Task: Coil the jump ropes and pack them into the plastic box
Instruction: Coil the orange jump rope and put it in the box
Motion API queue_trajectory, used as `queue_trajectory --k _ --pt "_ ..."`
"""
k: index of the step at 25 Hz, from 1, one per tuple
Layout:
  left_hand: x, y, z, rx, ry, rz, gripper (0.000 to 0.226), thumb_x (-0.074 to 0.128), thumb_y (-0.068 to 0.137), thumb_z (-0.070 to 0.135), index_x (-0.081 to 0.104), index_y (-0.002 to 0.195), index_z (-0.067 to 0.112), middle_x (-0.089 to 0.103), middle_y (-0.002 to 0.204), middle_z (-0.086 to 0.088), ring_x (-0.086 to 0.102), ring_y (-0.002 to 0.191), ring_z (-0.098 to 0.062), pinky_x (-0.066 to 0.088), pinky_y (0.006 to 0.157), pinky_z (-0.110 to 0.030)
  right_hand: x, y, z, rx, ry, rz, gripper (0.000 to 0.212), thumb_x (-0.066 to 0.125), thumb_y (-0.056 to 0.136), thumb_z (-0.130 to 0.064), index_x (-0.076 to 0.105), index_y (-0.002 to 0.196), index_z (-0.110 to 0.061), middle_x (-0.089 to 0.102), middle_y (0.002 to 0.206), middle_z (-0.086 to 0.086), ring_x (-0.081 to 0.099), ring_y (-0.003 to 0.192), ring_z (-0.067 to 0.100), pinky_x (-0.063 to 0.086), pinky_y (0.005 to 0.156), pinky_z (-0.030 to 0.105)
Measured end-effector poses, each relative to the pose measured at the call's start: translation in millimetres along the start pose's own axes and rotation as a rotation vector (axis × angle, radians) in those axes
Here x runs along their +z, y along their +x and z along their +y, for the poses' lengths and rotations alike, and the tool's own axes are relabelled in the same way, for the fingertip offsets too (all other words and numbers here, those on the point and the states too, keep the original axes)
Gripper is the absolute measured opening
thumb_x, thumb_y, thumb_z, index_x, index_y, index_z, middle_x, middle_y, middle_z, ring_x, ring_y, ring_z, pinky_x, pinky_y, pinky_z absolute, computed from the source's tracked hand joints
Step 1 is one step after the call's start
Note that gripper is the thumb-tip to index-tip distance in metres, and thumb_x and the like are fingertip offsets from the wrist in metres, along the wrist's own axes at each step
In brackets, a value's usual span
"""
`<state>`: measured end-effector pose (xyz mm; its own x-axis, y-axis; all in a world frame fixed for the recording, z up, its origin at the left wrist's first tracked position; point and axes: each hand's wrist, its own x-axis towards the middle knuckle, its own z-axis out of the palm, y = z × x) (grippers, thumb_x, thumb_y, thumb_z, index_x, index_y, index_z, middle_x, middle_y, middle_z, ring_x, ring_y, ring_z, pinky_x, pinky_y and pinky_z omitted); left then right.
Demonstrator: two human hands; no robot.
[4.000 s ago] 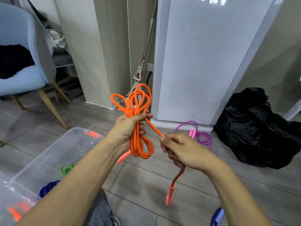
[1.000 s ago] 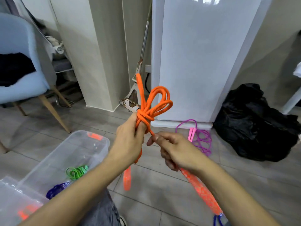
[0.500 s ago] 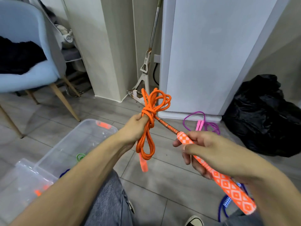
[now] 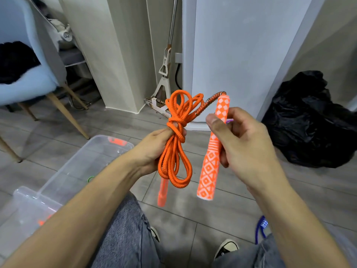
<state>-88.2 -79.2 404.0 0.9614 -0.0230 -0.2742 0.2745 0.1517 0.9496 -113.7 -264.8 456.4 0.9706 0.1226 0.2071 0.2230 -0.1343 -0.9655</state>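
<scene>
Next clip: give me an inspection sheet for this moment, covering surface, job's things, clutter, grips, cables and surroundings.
Surface: grey tiled floor.
Job's things: orange jump rope bundled and wrapped, held up; patterned handle near upright; second handle hanging below; clear plastic box open at lower left, a green rope inside; blue rope on the floor.
Clutter: black plastic bag.
Grips: left hand grips the bundle; right hand holds the patterned handle.
Cables: black cord by the wall.
Surroundings: light blue chair, mop, white cabinet.
</scene>
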Motion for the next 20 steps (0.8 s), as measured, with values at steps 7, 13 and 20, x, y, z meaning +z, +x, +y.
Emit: queue_trajectory --k 7,13,20 --pt "10 -2 -4 0.149 0.029 -0.044 0.036 0.042 0.103 0.034 0.064 0.084 0.012 0.062 0.069 -0.003 0.055 0.063 -0.017 0.047 0.065 -0.030 15 -5 13 -0.165 -0.087 0.123 0.014 0.067 0.093 -0.034 0.056 0.088 -0.027 0.058 0.066 0.009 0.063 0.053 0.033 0.053 0.049 0.044" --pt "0 -2 4 0.267 -0.012 0.078 0.035 0.040 0.104 0.031 0.063 0.087 0.010 0.061 0.070 0.001 0.053 0.059 -0.009 0.045 0.056 -0.021 22 -8 23 -0.109 -0.118 0.053 0.020 0.060 0.095 -0.038 0.050 0.087 -0.023 0.059 0.067 0.005 0.063 0.052 0.032 0.049 0.048 0.040" --pt "6 -8 2 0.274 0.154 -0.032 0.034 0.037 0.104 0.030 0.064 0.088 0.015 0.060 0.062 0.007 0.053 0.054 -0.004 0.044 0.053 -0.016 19 -2 25 0.060 0.248 0.196 0.021 0.044 0.105 -0.026 0.046 0.097 -0.007 0.057 0.049 0.008 0.059 0.039 0.026 0.046 0.042 0.034"
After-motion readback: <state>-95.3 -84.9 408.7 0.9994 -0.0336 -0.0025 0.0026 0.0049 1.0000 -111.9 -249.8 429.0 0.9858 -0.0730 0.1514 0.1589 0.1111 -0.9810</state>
